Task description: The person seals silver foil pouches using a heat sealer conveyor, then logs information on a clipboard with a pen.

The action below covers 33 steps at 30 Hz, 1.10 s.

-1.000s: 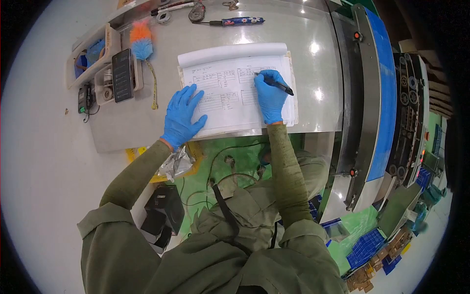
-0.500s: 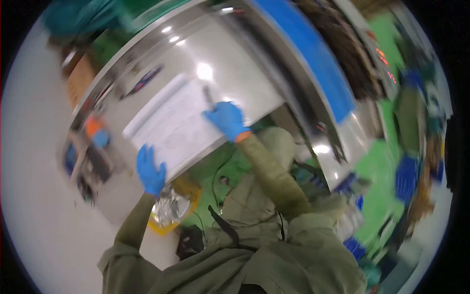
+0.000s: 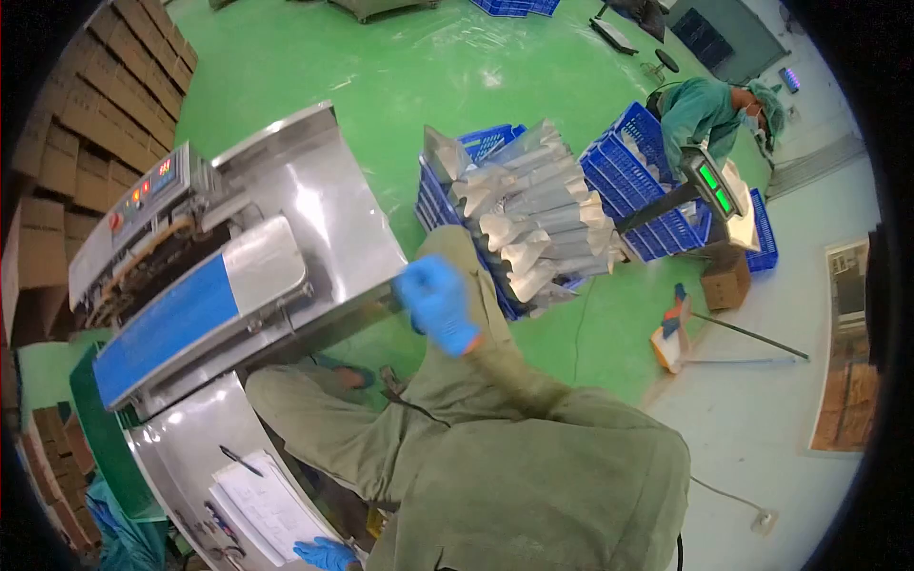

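My left hand (image 3: 327, 553), in a blue glove, rests with its fingers spread at the lower edge of a white paper pad (image 3: 271, 509). A black pen (image 3: 240, 461) lies across the pad's upper part. Raised beside the corner of the steel table (image 3: 328, 224) is my right hand (image 3: 438, 303), also blue-gloved and smeared by motion, so its fingers cannot be made out. Beyond it, silver pouches (image 3: 543, 205) stand packed in a blue crate (image 3: 433, 198).
A sealing machine with a blue belt (image 3: 169, 347) stands at the left, near stacked cartons (image 3: 119, 90). A co-worker (image 3: 703, 109) in green bends over blue crates (image 3: 633, 171) near a scale display (image 3: 712, 184). A broom-like tool (image 3: 670, 344) lies on the floor.
The view has swung towards the crates and the co-worker. My right hand has left the paper and is now past the table's corner. My left hand stays by the paper; the pen now lies on it.
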Motion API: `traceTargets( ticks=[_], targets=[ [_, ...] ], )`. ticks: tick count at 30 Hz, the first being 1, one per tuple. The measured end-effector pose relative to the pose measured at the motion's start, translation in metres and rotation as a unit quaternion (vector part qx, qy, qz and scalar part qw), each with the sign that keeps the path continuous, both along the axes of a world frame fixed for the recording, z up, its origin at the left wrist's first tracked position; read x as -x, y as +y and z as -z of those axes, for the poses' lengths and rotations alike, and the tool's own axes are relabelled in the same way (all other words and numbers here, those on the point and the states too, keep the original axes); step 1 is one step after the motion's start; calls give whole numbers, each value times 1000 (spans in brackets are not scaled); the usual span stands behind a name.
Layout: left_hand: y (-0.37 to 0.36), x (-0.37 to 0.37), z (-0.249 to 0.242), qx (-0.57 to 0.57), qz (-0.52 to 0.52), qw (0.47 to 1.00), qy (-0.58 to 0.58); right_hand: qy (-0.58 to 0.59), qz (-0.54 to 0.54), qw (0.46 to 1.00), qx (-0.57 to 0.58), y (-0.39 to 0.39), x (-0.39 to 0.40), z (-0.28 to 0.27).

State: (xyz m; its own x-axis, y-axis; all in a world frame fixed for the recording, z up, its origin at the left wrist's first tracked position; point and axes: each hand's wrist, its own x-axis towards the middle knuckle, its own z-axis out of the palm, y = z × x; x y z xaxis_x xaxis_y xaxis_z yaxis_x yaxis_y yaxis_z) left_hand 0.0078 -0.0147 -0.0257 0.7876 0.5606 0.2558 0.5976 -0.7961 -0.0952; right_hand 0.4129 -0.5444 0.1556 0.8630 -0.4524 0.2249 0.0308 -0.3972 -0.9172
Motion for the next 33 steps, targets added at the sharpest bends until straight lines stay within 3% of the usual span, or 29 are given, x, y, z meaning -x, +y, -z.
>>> traceTargets(
  ticks=[1,2,4,6,8,12,14,16,17,18,19,20,21,22,24,25,26,29,33],
  targets=[
    [8,-8,3,42,-11,999,-5,-41,62,997,35,-59,-7,20],
    [20,-13,5,86,-24,996,-7,2,127,990,68,-109,-9,49],
    [37,-19,6,174,-56,983,-12,65,155,976,136,-174,-13,71],
    [31,-30,-6,262,-89,961,-20,15,114,972,207,-192,-50,97],
    [-4,-67,-17,253,-20,964,-77,8,57,973,224,-199,-90,101],
    [-123,-188,-88,274,114,948,-113,54,21,936,347,-201,-215,154],
    [-164,-230,-108,292,160,935,-123,172,10,915,366,-230,-275,218],
    [-189,-257,-133,299,174,929,-129,221,-64,874,428,-268,-302,267],
    [-192,-267,-141,312,181,922,-142,255,-46,875,408,-286,-321,278],
    [-195,-274,-145,327,188,913,-156,239,-82,853,457,-288,-323,241],
    [-197,-282,-147,345,193,903,-169,228,-47,872,429,-263,-316,168],
    [-196,-288,-147,358,185,899,-174,164,-94,839,510,-288,-337,180],
    [-195,-294,-148,373,179,894,-173,111,-50,850,512,-276,-333,130],
    [-194,-302,-144,357,206,894,-177,104,-76,832,540,-285,-344,102],
    [-196,-333,-147,342,246,890,-177,-48,-101,836,537,-267,-339,5],
    [-203,-350,-149,344,254,887,-176,-62,-114,841,525,-262,-341,-39],
    [-211,-367,-153,344,271,878,-193,2,-140,853,502,-256,-343,-85],
    [-219,-413,-162,368,307,841,-249,-118,-157,895,400,-198,-328,-197],
    [-224,-465,-192,435,325,801,-252,-63,-152,922,351,-122,-304,-279]
  ],
)
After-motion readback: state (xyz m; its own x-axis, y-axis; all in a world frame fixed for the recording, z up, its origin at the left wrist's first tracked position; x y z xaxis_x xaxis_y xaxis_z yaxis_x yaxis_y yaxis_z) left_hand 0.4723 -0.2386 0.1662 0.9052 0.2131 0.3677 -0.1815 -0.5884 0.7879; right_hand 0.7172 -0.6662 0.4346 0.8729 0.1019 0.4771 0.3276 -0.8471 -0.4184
